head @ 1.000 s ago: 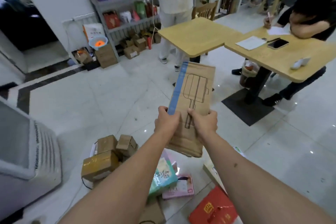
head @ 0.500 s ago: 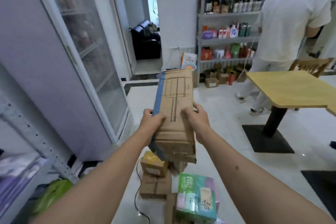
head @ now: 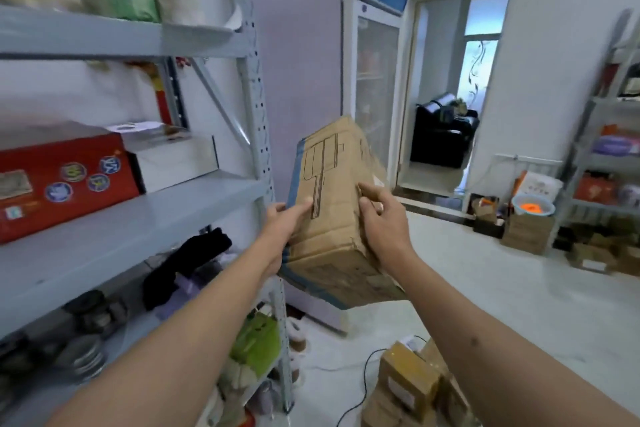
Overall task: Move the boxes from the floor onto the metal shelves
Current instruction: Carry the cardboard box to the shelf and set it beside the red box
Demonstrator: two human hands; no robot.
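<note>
A person's left hand (head: 284, 226) and right hand (head: 380, 220) grip a tilted cardboard box (head: 334, 218) in mid-air just beside the metal shelf (head: 145, 218) — fingers curled over its sides; its printing is a line drawing, no legible words.

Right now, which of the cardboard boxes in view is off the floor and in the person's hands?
The long brown box with the blue edge strip, gripped by the left hand and right hand. The taped boxes lie on the floor.
</note>
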